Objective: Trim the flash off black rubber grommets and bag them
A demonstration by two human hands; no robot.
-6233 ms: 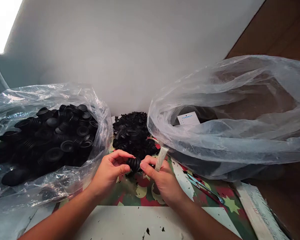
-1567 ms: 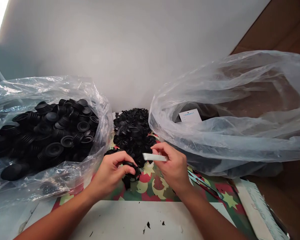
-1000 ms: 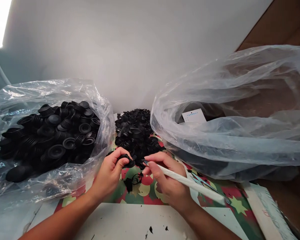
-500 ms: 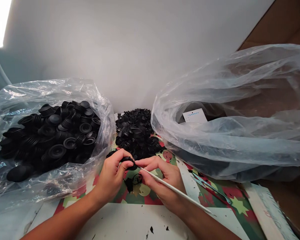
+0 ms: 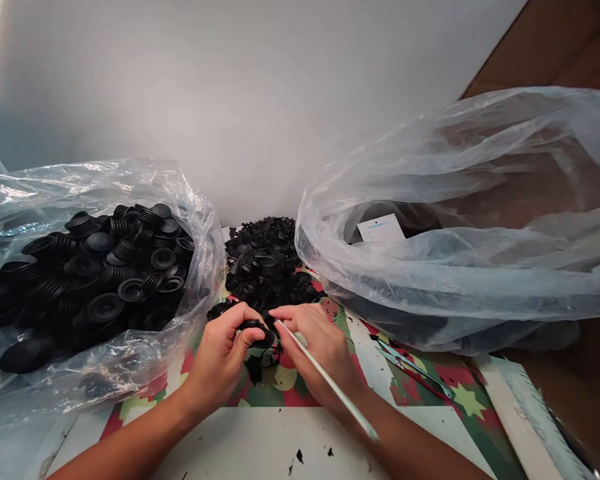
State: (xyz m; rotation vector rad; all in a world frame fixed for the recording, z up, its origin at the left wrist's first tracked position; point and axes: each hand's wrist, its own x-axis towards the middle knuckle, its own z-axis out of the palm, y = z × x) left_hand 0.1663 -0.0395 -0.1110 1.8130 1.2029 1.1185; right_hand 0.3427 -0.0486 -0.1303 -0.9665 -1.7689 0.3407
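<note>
My left hand [image 5: 221, 360] is closed around a black ribbed rubber piece [image 5: 264, 335], pinched between thumb and fingers. In my right hand [image 5: 321, 347] lies a slim white stick-like tool [image 5: 325, 377], its far end close to the rubber piece. That end is partly hidden, so I cannot tell whether it touches. The tool's back end slants down over my right wrist. Under the hands, black scraps [image 5: 253, 369] lie on a patterned red and green sheet [image 5: 300, 398]. Just beyond them rises a heap of black rubber bits and parts [image 5: 267, 257].
On the left, a clear plastic bag [image 5: 207, 227] holds many black ribbed rubber parts [image 5: 105, 307]. A second large bag [image 5: 430, 287] opens on the right, with a white card [image 5: 381, 229] inside. Blue-handled metal tools [image 5: 417, 370] rest near a cardboard edge [image 5: 517, 420].
My right hand has turned, swinging the white tool's back end down and left. My left hand keeps its grip on the rubber piece. The whole view has shifted slightly.
</note>
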